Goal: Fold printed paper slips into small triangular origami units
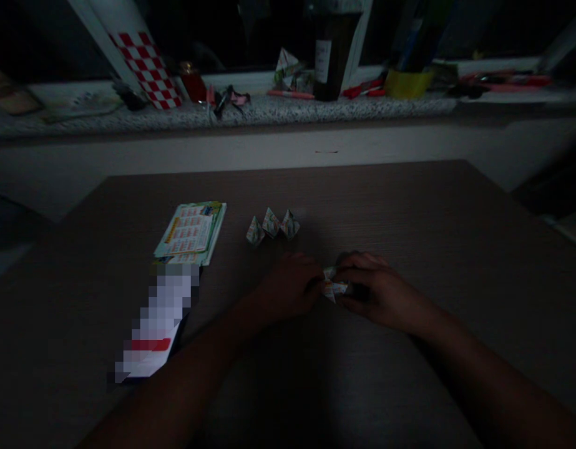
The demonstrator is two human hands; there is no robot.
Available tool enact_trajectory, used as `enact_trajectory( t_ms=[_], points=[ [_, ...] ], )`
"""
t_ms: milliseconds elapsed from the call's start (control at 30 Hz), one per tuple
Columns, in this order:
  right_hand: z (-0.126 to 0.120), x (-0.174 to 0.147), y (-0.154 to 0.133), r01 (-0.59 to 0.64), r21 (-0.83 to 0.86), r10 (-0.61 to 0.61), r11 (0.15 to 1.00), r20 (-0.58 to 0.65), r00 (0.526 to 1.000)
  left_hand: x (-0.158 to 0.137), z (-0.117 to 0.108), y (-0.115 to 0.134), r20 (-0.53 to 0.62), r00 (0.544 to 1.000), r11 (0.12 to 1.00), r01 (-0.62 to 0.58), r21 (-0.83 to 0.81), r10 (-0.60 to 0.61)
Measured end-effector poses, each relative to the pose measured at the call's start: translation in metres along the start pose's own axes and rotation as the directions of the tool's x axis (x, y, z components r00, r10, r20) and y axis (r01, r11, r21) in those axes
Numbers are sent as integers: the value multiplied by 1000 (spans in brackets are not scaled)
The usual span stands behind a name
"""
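Between my hands is a small folded paper piece [334, 289], printed in white, green and orange, low over the table. My left hand [292, 280] is closed at its left side, the fingertips partly lost in shadow. From the right, my right hand [374, 284] pinches the same piece between thumb and fingers. Just beyond my left hand, three pointed folded paper shapes [271, 224] sit close together in a row. A stack of printed calendar cards [187, 232] lies farther left.
A lit phone [151, 343], its screen blurred out, lies below the cards on the brown table [390, 206]. Along the granite windowsill [269, 112] stand a red-and-white checked cylinder [150, 68], a dark bottle [332, 59], a yellow-based object [408, 82] and pens. The room is dim.
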State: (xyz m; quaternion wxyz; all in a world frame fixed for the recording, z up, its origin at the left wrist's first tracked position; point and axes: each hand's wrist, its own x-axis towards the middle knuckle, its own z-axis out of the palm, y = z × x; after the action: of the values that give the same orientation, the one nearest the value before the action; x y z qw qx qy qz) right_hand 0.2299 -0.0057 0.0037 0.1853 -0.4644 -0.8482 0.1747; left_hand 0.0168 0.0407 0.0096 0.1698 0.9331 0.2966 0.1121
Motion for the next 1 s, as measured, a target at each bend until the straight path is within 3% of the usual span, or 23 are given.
enact_trajectory(
  t_ms=[200,1000],
  points=[
    [-1,0,0,-5,35,5,999,4,1000,2,7,7,-24,993,993,116,31,-115],
    [4,1,-3,-88,-7,87,996,-18,996,13,9,13,-7,972,970,233,65,-234]
  ],
)
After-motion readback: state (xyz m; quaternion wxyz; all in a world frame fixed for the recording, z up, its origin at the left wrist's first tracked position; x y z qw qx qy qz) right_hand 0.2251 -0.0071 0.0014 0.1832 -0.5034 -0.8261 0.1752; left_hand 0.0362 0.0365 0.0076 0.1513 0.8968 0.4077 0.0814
